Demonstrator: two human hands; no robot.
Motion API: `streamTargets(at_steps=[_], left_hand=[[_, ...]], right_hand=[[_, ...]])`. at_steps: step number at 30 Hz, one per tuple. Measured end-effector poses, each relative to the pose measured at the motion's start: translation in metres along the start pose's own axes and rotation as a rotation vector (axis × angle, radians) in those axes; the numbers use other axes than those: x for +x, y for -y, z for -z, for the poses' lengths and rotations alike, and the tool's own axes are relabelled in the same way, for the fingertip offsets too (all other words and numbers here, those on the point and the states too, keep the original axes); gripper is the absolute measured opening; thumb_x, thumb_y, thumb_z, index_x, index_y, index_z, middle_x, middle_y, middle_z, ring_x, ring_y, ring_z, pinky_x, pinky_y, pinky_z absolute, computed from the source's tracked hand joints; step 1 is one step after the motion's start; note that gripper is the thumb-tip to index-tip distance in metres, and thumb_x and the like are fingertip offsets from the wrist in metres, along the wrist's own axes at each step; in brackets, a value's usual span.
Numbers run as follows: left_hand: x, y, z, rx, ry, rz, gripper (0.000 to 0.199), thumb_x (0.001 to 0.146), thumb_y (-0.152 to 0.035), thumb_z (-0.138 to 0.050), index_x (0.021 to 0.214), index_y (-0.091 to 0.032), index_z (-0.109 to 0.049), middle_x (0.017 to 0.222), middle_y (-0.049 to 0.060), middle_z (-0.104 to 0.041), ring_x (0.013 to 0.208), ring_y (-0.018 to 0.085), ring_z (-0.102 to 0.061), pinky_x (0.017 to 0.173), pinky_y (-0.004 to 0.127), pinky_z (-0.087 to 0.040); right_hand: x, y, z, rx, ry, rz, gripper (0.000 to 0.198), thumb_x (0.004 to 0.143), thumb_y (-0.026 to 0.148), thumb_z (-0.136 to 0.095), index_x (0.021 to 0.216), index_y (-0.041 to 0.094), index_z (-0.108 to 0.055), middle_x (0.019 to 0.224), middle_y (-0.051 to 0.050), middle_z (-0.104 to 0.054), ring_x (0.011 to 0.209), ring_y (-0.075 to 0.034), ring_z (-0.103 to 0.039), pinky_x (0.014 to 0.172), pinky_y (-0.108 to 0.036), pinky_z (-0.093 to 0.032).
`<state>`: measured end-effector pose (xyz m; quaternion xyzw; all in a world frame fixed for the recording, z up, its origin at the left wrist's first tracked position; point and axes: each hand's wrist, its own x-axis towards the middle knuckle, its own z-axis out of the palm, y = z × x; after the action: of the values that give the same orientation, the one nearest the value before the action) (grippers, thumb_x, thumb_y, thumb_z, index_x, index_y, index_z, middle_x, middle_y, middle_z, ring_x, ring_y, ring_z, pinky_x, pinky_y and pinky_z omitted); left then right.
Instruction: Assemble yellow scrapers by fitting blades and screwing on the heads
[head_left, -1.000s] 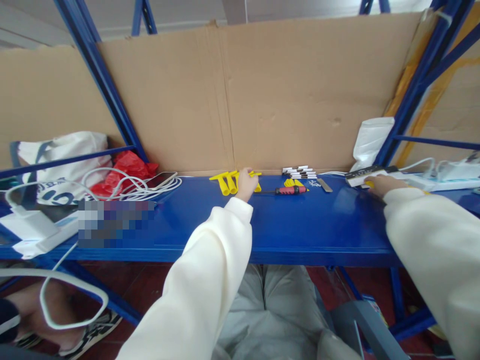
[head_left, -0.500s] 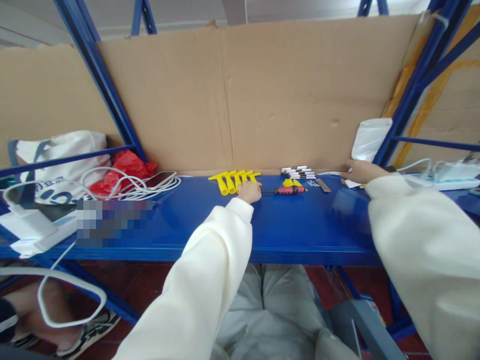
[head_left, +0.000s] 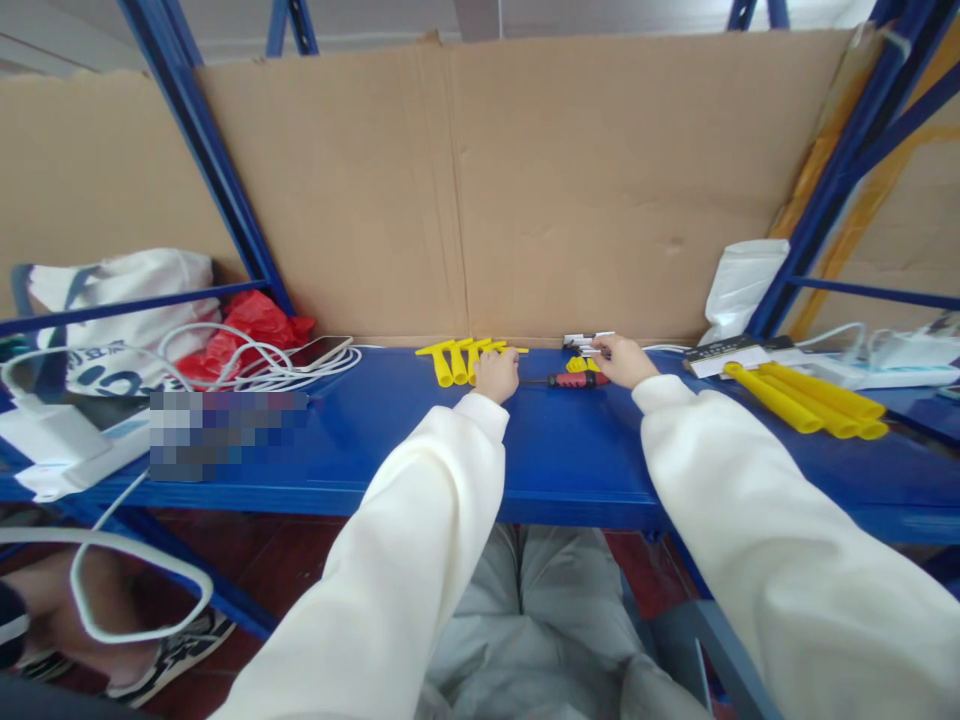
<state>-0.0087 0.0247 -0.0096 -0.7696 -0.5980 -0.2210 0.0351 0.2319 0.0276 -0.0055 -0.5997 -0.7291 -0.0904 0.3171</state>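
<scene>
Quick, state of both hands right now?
Left hand: at the right end of the yellow T-handles; grip cannot be told.
Right hand: at the black-and-white pens; whether it holds one cannot be told.

Brown cardboard (head_left: 600,180) behind a blue metal worktop (head_left: 360,430), reddish floor (head_left: 289,550) below

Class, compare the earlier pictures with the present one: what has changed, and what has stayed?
The right hand has moved left, from beside the dark-and-white packet to the white-and-black sticks; its grip is unclear. Long yellow pieces, formerly mostly behind the right sleeve, now show. The left hand stays at the yellow T-shaped pieces.
</scene>
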Motion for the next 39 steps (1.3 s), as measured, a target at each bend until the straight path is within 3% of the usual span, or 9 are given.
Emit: streamTargets(at_steps=[3,7,12,15,18,22,27,33,39], left_hand=[[0.003,0.0,0.004,-0.116,-0.106,0.048,0.031,0.096,-0.018,-0.037,0.116,-0.019,-0.06,0.111,0.015,-0.064,0.108,0.026,-0.06,0.092,0.037,-0.045],[0.003,-0.004,0.008,-0.251,-0.236,-0.016,0.028,0.096,-0.016,-0.037,0.114,-0.019,-0.059,0.103,0.012,-0.063,0.102,0.022,-0.062,0.09,0.032,-0.047],[0.001,-0.012,0.005,-0.381,-0.331,-0.207,0.023,0.094,-0.013,-0.043,0.108,-0.019,-0.061,0.103,0.009,-0.062,0.1,0.02,-0.062,0.093,0.031,-0.047],[0.001,-0.015,0.0,-0.459,-0.323,-0.414,0.02,0.093,-0.012,-0.045,0.1,-0.019,-0.063,0.1,0.006,-0.065,0.101,0.018,-0.061,0.096,0.031,-0.046],[0.003,-0.017,-0.005,-0.507,-0.28,-0.578,0.017,0.09,-0.011,-0.049,0.094,-0.02,-0.064,0.098,0.004,-0.068,0.1,0.017,-0.062,0.096,0.031,-0.047],[0.005,-0.018,-0.009,-0.544,-0.3,-0.637,0.017,0.089,-0.01,-0.051,0.094,-0.019,-0.065,0.1,0.005,-0.07,0.099,0.018,-0.063,0.095,0.032,-0.048],[0.006,-0.016,-0.008,-0.6,-0.387,-0.621,0.017,0.091,-0.014,-0.05,0.096,-0.018,-0.066,0.099,0.006,-0.071,0.098,0.018,-0.065,0.092,0.032,-0.049],[0.003,-0.017,-0.004,-0.577,-0.315,-0.571,0.02,0.092,-0.016,-0.049,0.102,-0.018,-0.066,0.109,0.007,-0.07,0.107,0.018,-0.063,0.097,0.032,-0.047],[-0.006,-0.018,0.002,-0.424,-0.104,-0.486,0.038,0.087,-0.015,-0.054,0.124,-0.021,-0.059,0.127,0.006,-0.065,0.118,0.02,-0.059,0.105,0.033,-0.043]], right_hand=[[-0.002,0.001,-0.006,0.129,0.009,-0.011,0.026,0.079,0.02,-0.056,0.102,0.015,-0.068,0.105,-0.011,-0.072,0.095,-0.022,-0.068,0.09,-0.037,-0.052],[0.003,0.007,-0.01,0.39,-0.083,-0.14,0.03,0.082,0.023,-0.057,0.11,0.013,-0.062,0.108,-0.014,-0.07,0.097,-0.022,-0.067,0.093,-0.039,-0.051],[0.007,0.011,-0.009,0.762,-0.12,-0.353,0.033,0.087,0.035,-0.055,0.116,0.019,-0.054,0.097,-0.009,-0.072,0.084,-0.018,-0.07,0.078,-0.034,-0.057],[0.006,0.012,-0.004,0.911,-0.119,-0.46,0.027,0.091,0.042,-0.05,0.107,0.021,-0.053,0.092,-0.007,-0.072,0.072,-0.014,-0.069,0.062,-0.025,-0.055],[0.005,0.012,-0.001,1.007,-0.141,-0.49,0.022,0.092,0.041,-0.047,0.095,0.02,-0.053,0.09,-0.006,-0.071,0.063,-0.011,-0.066,0.055,-0.021,-0.052],[0.007,0.008,-0.003,0.97,-0.257,-0.52,0.016,0.081,0.026,-0.057,0.095,0.019,-0.055,0.09,-0.005,-0.069,0.067,-0.014,-0.067,0.06,-0.027,-0.057],[0.011,0.002,-0.002,0.787,-0.492,-0.466,0.016,0.073,0.017,-0.06,0.088,0.016,-0.061,0.093,-0.008,-0.069,0.092,-0.019,-0.066,0.087,-0.038,-0.055],[0.007,0.005,0.0,0.891,-0.246,-0.573,0.009,0.081,0.019,-0.055,0.084,0.015,-0.064,0.073,-0.005,-0.068,0.067,-0.017,-0.066,0.071,-0.035,-0.057],[0.005,0.002,-0.004,0.788,-0.251,-0.459,0.016,0.085,0.026,-0.054,0.091,0.015,-0.065,0.083,-0.008,-0.071,0.075,-0.018,-0.069,0.069,-0.032,-0.057]])
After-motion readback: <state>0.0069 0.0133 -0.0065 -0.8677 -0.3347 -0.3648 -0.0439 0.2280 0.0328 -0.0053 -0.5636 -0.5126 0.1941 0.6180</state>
